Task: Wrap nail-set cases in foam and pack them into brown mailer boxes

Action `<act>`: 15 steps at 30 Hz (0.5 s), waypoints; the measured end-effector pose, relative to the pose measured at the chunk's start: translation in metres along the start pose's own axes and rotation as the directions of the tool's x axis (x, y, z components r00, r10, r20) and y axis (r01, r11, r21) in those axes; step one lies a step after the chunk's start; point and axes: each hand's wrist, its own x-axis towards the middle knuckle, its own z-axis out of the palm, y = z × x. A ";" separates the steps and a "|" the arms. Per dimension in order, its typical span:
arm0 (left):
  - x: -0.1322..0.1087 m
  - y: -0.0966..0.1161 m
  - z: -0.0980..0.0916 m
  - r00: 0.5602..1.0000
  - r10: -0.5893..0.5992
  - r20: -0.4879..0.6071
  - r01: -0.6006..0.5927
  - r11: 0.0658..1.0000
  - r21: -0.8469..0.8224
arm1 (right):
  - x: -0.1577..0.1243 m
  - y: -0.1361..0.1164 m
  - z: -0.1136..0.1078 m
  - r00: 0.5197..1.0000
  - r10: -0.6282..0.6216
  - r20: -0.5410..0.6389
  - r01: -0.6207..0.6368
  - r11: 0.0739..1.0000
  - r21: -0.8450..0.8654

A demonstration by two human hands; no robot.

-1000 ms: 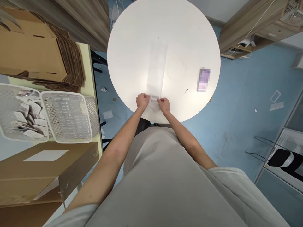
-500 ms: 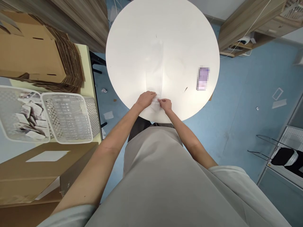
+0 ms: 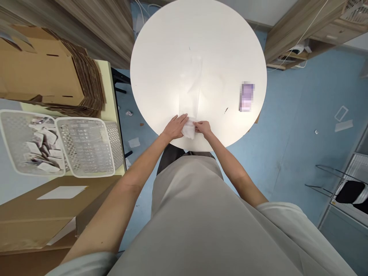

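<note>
Whitish see-through wrap (image 3: 189, 100) is only partway bundled, near end bunched by the edge of the surface (image 3: 155, 50), rest lying flat, left hand (image 3: 176, 127) spread on it, right hand (image 3: 203, 127) seemingly pinching it.

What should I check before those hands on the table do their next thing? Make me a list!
1. Left hand on the long, see-through whitish plastic strip: ok, fingers lie over its near end.
2. Right hand at the strip: ok, fingers bent at the bunched end's right edge.
3. Right fingers pinching firmly: cannot tell, too small.
4. Strip smooth all along: not ok, bunched between the hands.
5. Blurred purple-and-pink rectangular thing out of the way: ok, apart on the round white table's right side.
</note>
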 end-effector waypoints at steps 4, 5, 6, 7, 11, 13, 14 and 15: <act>0.003 0.004 -0.005 0.999 -0.038 -0.013 0.037 0.998 -0.042 | -0.010 -0.002 -0.007 0.971 -0.239 -0.017 0.211 0.885 -0.414; 0.004 0.004 -0.007 0.999 -0.042 -0.005 0.042 0.998 -0.044 | -0.012 -0.002 -0.009 0.933 -0.359 -0.007 0.301 0.794 -0.527; 0.004 0.004 -0.010 0.999 -0.047 0.005 0.047 0.998 -0.043 | -0.013 -0.001 -0.011 0.884 -0.466 0.033 0.385 0.685 -0.618; 0.005 0.005 -0.012 0.999 -0.051 0.013 0.051 0.998 -0.039 | -0.014 0.000 -0.012 0.834 -0.542 0.100 0.455 0.575 -0.680; 0.006 0.006 -0.019 0.998 -0.054 0.028 0.054 0.998 -0.020 | -0.010 0.007 -0.014 0.735 -0.559 0.383 0.618 0.321 -0.718; 0.006 0.008 -0.020 0.999 -0.045 0.018 0.046 0.999 -0.020 | -0.007 0.012 -0.011 0.737 -0.541 0.406 0.622 0.307 -0.720; 0.005 0.009 -0.019 0.999 -0.040 0.006 0.040 0.999 -0.024 | -0.006 0.015 -0.010 0.742 -0.541 0.395 0.614 0.312 -0.726; 0.004 0.010 -0.018 0.999 -0.036 -0.009 0.035 0.999 -0.032 | -0.005 0.017 -0.008 0.747 -0.546 0.379 0.603 0.317 -0.732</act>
